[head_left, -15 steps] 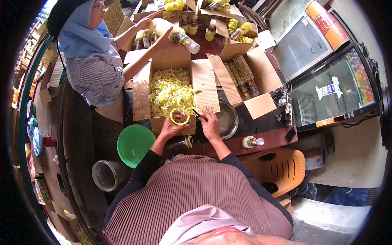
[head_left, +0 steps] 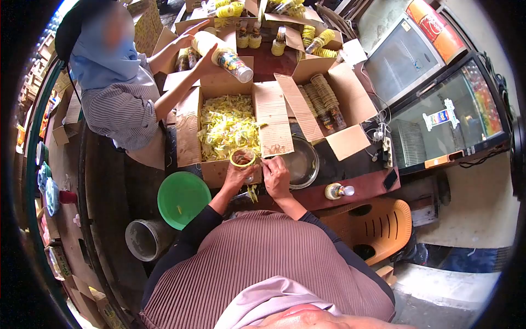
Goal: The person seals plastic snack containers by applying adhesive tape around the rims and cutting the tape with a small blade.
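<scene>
My left hand is wrapped round a clear plastic cup with a yellow rim, its mouth facing up and something brownish inside. Just to the right, my right hand has its fingers pinched together near the cup's rim; what they hold is too small and hidden to make out. Both hands are at the front wall of an open cardboard box. Yellow and whitish strips fill that box. Below the cup, a few more strips hang at the table edge.
A green basin and grey bucket stand left. A round metal-rimmed bowl, capped jar and cardboard box of stacked cups lie right. Across the table, a co-worker's hands hold a cup stack. An orange chair stands nearby.
The cup in my left hand has tilted a little and moved slightly down. The dark thin tool seen at my right fingertips no longer shows clearly. The co-worker's head has turned.
</scene>
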The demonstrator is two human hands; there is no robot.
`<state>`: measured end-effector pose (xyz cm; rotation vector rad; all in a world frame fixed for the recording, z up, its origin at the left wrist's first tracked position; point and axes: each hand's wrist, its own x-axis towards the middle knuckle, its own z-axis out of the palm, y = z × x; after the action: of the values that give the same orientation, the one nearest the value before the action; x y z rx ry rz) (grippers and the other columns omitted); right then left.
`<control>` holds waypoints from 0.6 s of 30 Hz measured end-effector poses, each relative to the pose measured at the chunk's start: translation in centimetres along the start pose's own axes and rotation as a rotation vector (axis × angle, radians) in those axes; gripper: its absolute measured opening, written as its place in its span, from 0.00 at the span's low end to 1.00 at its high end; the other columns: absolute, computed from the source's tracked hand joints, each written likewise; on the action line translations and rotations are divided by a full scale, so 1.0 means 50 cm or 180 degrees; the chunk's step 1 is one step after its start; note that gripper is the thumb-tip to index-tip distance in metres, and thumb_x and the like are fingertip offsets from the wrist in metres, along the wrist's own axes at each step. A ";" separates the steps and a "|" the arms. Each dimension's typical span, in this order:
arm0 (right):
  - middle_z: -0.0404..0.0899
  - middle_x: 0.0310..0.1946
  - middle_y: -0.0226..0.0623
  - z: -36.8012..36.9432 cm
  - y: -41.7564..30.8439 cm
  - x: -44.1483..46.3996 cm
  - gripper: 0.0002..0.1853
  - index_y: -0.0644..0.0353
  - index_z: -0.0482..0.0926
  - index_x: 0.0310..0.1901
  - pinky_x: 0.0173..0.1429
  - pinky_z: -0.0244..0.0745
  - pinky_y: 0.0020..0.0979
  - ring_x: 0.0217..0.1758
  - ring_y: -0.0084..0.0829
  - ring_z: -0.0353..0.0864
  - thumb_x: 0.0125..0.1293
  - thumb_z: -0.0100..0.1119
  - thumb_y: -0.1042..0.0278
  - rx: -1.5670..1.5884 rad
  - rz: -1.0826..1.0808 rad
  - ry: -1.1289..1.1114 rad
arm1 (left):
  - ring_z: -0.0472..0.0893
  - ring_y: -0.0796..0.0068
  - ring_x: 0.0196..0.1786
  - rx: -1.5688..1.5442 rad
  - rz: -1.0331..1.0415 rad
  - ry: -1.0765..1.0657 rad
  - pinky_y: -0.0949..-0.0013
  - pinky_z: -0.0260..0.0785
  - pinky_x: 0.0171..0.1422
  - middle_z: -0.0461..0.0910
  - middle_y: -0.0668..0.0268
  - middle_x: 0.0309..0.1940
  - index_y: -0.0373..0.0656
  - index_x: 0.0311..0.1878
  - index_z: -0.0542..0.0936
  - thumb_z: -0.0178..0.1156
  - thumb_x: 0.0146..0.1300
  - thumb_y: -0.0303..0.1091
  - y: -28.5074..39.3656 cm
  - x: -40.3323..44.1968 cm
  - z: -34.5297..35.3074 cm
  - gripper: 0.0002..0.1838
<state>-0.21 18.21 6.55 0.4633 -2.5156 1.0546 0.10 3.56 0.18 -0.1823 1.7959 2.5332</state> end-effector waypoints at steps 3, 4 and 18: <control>0.73 0.32 0.41 0.008 0.005 0.010 0.05 0.61 0.80 0.37 0.47 0.74 0.40 0.41 0.43 0.76 0.59 0.60 0.74 -0.0155 -0.0029 -0.0028 | 0.76 0.80 0.46 -0.0167 -0.0099 0.0089 0.75 0.72 0.45 0.74 0.68 0.45 0.45 0.59 0.63 0.68 0.57 0.24 0.005 0.000 0.003 0.30; 0.73 0.32 0.42 0.009 0.007 0.013 0.05 0.62 0.80 0.37 0.47 0.74 0.39 0.41 0.44 0.77 0.59 0.60 0.75 -0.0228 -0.0035 -0.0070 | 0.77 0.79 0.46 -0.0107 -0.0256 0.0117 0.75 0.72 0.44 0.72 0.67 0.47 0.48 0.58 0.63 0.66 0.59 0.22 0.010 0.000 0.004 0.28; 0.73 0.33 0.43 0.035 -0.006 0.038 0.02 0.63 0.77 0.32 0.45 0.74 0.42 0.41 0.45 0.76 0.58 0.58 0.75 -0.0238 0.0408 -0.0439 | 0.79 0.78 0.41 0.0206 -0.0119 0.0065 0.74 0.73 0.40 0.77 0.66 0.41 0.45 0.56 0.64 0.66 0.59 0.23 -0.019 0.017 -0.037 0.26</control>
<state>-2.12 16.46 6.45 0.3692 -2.7280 1.0009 -0.52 2.11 -1.40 -0.2384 1.8604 2.4532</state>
